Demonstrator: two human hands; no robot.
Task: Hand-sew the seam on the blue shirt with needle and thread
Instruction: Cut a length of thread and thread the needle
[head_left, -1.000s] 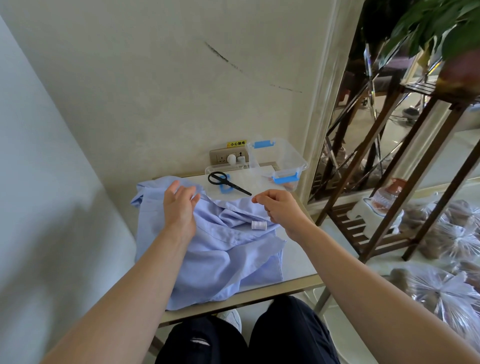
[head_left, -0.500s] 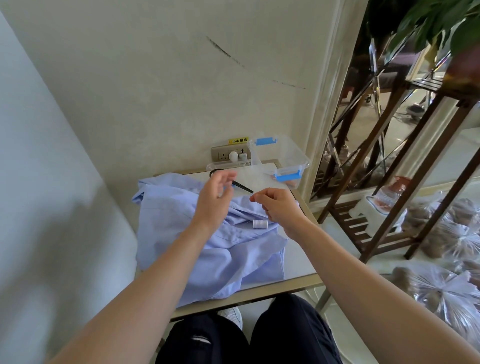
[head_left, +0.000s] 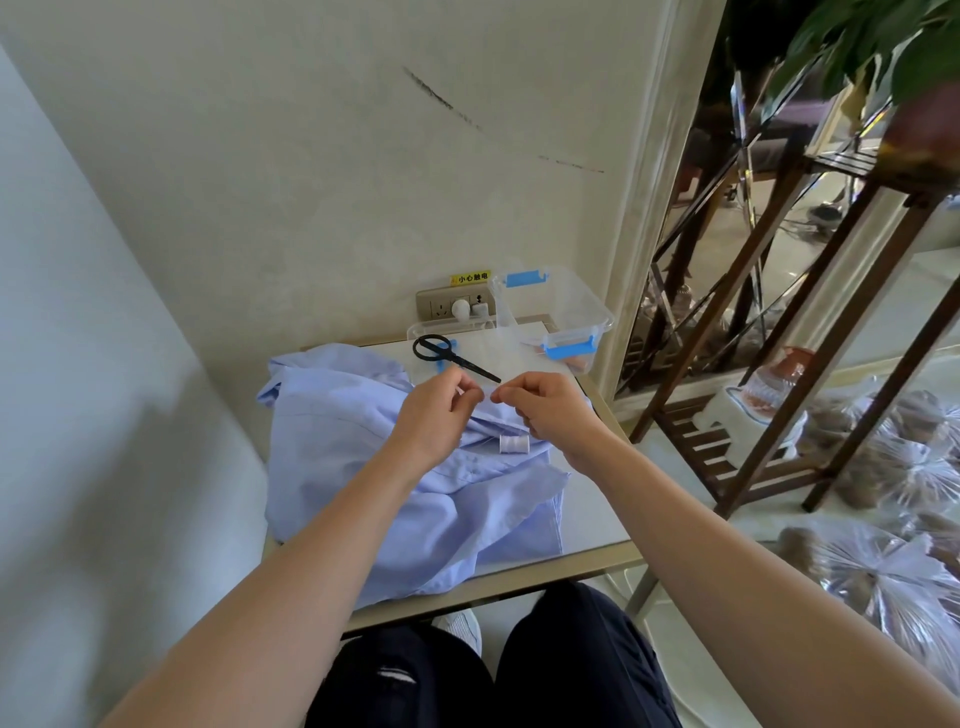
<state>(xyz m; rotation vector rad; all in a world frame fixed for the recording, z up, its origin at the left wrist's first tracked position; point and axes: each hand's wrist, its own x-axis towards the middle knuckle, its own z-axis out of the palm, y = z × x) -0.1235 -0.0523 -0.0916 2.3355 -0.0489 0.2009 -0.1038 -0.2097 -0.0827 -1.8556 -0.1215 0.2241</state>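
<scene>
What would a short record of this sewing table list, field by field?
blue shirt: crumpled on the table
left hand: fingers pinched, over the shirt
right hand: fingers pinched, close to the left hand's
held item: too small to tell
thread spool: lying on the shirt
scissors: closed, behind the hands
clear box: open, at the back
</scene>
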